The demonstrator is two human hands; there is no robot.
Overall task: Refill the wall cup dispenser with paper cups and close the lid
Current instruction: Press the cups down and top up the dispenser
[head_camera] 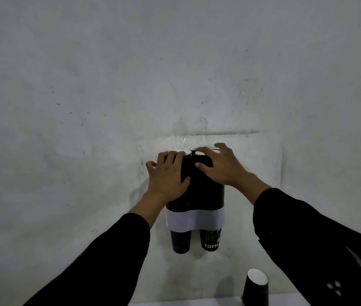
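A wall cup dispenser (pixel 195 221) with a white band hangs on the grey wall and holds two stacks of black paper cups (pixel 201 195). Two cup bottoms stick out below the band, one (pixel 211 240) printed with "COFFEE". My left hand (pixel 168 175) lies flat on top of the left stack, fingers spread over its white top. My right hand (pixel 221 166) rests the same way on the right stack. A clear plastic lid (pixel 191 133) stands raised against the wall above the stacks.
An upside-down stack of black paper cups (pixel 256 288) stands on a pale surface (pixel 219 304) at the bottom right, below the dispenser. Both forearms wear black sleeves. Bare scuffed wall surrounds the dispenser.
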